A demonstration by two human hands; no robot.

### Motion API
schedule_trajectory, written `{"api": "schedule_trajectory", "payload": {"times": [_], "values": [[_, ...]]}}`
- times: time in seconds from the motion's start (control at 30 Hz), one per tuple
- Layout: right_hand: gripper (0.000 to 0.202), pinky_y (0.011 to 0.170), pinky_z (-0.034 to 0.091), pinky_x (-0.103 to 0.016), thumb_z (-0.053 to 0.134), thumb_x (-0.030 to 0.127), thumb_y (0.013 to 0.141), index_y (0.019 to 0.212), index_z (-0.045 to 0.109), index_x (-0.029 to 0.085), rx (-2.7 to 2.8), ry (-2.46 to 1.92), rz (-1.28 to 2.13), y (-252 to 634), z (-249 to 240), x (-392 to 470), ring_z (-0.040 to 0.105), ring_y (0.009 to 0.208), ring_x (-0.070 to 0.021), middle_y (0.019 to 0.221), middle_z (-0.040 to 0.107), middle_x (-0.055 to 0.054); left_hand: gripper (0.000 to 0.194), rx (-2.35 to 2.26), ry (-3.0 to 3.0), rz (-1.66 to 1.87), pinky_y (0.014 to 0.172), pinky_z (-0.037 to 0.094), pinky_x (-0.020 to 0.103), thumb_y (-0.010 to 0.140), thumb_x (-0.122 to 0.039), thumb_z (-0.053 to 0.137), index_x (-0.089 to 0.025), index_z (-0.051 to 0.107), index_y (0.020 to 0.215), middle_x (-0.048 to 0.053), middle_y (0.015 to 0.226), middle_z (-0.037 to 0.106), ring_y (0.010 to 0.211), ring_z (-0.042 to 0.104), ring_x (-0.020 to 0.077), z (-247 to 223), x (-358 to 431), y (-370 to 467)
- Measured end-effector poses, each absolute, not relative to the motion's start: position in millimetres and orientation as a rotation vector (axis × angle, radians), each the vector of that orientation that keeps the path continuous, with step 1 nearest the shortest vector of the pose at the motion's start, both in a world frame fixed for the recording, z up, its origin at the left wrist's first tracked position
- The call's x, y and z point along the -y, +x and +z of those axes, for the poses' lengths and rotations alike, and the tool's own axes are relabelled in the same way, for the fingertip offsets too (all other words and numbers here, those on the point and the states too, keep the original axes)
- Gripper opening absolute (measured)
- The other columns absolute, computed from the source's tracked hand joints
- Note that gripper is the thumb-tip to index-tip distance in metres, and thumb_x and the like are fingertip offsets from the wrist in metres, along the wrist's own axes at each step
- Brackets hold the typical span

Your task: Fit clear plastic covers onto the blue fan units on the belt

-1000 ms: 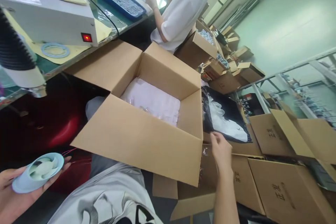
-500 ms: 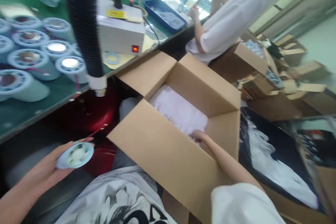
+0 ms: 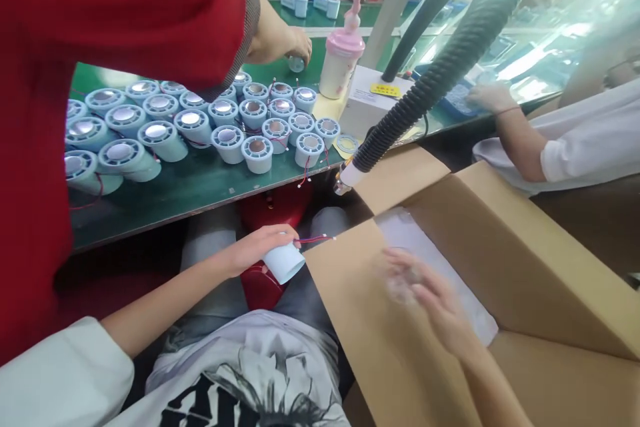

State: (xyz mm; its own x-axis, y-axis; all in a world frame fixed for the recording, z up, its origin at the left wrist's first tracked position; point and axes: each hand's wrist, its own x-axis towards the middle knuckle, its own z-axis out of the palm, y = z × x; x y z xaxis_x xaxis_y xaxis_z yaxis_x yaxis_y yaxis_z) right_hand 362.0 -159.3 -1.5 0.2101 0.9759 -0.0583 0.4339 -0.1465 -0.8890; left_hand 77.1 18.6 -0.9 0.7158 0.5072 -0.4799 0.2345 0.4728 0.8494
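Note:
My left hand (image 3: 273, 243) is wrapped round a light blue fan housing (image 3: 285, 263), a short cylinder with red and dark wires trailing right to a small white plug. It is held over my lap, tilted, its fan end turned out of sight. My right hand (image 3: 435, 300), smeared by motion, is above the near flap of an open cardboard box (image 3: 555, 240). Between its fingers is a small clear plastic piece (image 3: 400, 283), too blurred for its exact kind. White sheeting (image 3: 440, 260) lies inside the box.
Many similar blue housings (image 3: 260, 153) stand on the green bench (image 3: 210, 193). A black ribbed hose (image 3: 425, 93) hangs over the box's left corner. A pink-lidded cup (image 3: 343, 57) stands by a white device (image 3: 370, 97). A red-sleeved co-worker (image 3: 165, 20) reaches across from the left.
My right hand has come up out of the box with a clear piece. The blue housing has turned, hiding its fan face. The view has swung left, and a red-sleeved arm now reaches in.

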Motion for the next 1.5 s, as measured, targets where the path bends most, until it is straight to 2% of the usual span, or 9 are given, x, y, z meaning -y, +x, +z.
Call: {"api": "schedule_trajectory", "payload": {"times": [0.1,0.2,0.37,0.57,0.77,0.87,0.97,1.13,1.5], "values": [[0.043,0.095,0.046,-0.048,0.048,0.029,0.087,0.13,0.05,0.027,1.846,-1.641,0.727,300,8,118,0.054,0.116,-0.0293,0.128,0.053,-0.012,0.023,-0.755,1.573,0.193,0.057,0.046,0.02,0.084,-0.037,0.055,-0.017,0.063,0.092,0.003,0.085,0.063,0.071,0.057,0.0127,10,-14,73],[0.037,0.087,0.049,-0.049,0.053,0.019,0.082,0.118,0.059,0.024,2.105,-1.619,0.582,269,6,93,0.054,0.111,-0.0317,0.127,0.05,-0.016,0.018,-0.681,1.893,0.285,0.085,0.045,0.03,0.084,-0.03,0.057,-0.018,0.064,0.095,0.004,0.097,0.063,0.091,0.058,0.0174,19,-9,66],[0.005,0.091,0.048,-0.043,0.064,0.022,0.077,0.081,0.061,0.021,1.897,-1.484,0.89,257,9,79,0.055,0.11,-0.0263,0.12,0.052,-0.011,0.046,-0.791,1.894,0.409,0.083,0.047,0.033,0.066,-0.037,0.077,-0.022,0.063,0.107,0.004,0.102,0.059,0.091,0.058,0.0203,18,-6,56],[0.024,0.073,0.05,-0.032,0.06,0.034,0.081,0.062,0.061,0.019,1.297,-1.51,1.139,251,18,79,0.059,0.092,-0.0204,0.099,0.06,-0.007,0.064,-0.63,1.95,0.473,0.102,0.039,0.044,0.057,-0.038,0.084,-0.026,0.063,0.117,0.009,0.123,0.052,0.116,0.051,0.0281,-7,-14,53],[0.024,0.076,0.052,-0.037,0.065,0.037,0.078,0.061,0.065,0.02,0.993,-1.374,1.286,258,12,77,0.064,0.09,-0.0226,0.098,0.069,-0.007,0.069,-0.514,1.642,0.343,0.09,0.051,0.038,0.067,-0.032,0.078,-0.022,0.051,0.13,0.012,0.129,0.055,0.112,0.057,0.0256,-6,-7,55],[0.018,0.095,0.047,-0.045,0.074,0.037,0.072,0.082,0.071,0.023,1.239,-1.291,1.224,261,12,82,0.057,0.115,-0.0283,0.119,0.065,-0.008,0.068,-0.595,1.462,0.359,0.09,0.052,0.037,0.067,-0.028,0.078,-0.021,0.05,0.129,0.012,0.13,0.055,0.108,0.059,0.0234,1,-2,55],[0.034,0.104,0.04,-0.046,0.076,0.029,0.071,0.104,0.068,0.026,1.62,-1.329,0.969,263,13,90,0.052,0.123,-0.0287,0.129,0.06,-0.009,0.067,-0.61,1.327,0.351,0.085,0.053,0.034,0.068,-0.027,0.077,-0.021,0.049,0.128,0.011,0.128,0.057,0.103,0.061,0.0215,5,0,56],[0.034,0.098,0.047,-0.046,0.072,0.028,0.077,0.108,0.06,0.025,1.704,-1.355,0.83,267,14,103,0.057,0.117,-0.0283,0.112,0.068,-0.008,0.068,-0.54,1.423,0.293,0.076,0.053,0.028,0.071,-0.03,0.075,-0.026,0.048,0.133,0.01,0.126,0.058,0.094,0.063,0.019,13,1,58],[0.039,0.089,0.054,-0.034,0.074,0.021,0.074,0.109,0.059,0.028,1.343,-1.301,1.143,278,28,122,0.06,0.106,-0.02,0.116,0.061,-0.003,0.072,-0.303,1.624,0.345,0.097,0.047,0.033,0.07,-0.022,0.077,-0.026,0.047,0.135,0.011,0.135,0.054,0.119,0.054,0.0251,23,3,74]]}}
